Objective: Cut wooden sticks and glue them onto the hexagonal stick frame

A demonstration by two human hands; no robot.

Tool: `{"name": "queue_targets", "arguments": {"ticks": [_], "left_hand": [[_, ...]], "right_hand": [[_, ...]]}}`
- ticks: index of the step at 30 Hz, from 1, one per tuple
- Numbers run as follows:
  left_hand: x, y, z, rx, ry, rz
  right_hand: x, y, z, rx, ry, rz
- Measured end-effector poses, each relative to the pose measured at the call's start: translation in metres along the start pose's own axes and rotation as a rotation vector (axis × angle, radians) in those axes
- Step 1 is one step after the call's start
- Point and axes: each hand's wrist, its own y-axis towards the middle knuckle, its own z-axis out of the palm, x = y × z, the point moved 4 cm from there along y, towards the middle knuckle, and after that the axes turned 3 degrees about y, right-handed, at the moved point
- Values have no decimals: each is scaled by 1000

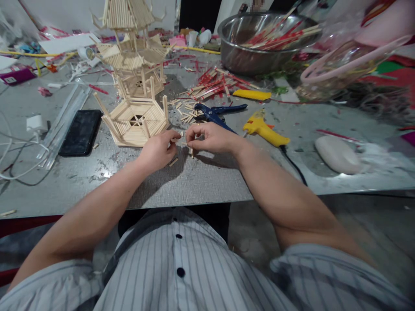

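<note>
My left hand (159, 149) is closed, its thumb and fingers pinching a short wooden stick piece (176, 140). Close by on the right, my right hand (207, 137) pinches another small wooden stick piece (192, 152) that points downward. Just behind my left hand stands a six-sided stick platform (136, 123) with upright posts. Beyond it rises a tiered stick pagoda (134, 56). A heap of short cut sticks (187, 114) lies behind my hands, beside blue-handled cutters (217, 113). One loose stick piece (173, 162) rests in front of my left fingers.
A yellow glue gun (266, 129) with a black cord lies to the right, near a yellow utility knife (252, 94). A black phone (80, 132) is on the left. A steel basin (240, 52) holds red-tipped sticks. A whitish stone (337, 154) sits at far right.
</note>
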Motion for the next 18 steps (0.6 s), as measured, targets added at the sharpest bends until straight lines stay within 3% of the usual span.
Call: {"name": "queue_targets", "arguments": {"ticks": [4, 8, 14, 18], "left_hand": [[-1, -2, -2, 55, 126, -48], [-2, -2, -1, 82, 183, -58], [1, -2, -1, 60, 137, -82], [0, -2, -5, 5, 68, -61]], "right_hand": [[-5, 0, -9, -86, -116, 40], [-10, 2, -8, -63, -227, 67], [-14, 3, -6, -175, -67, 103], [-12, 4, -2, -167, -21, 64]]}}
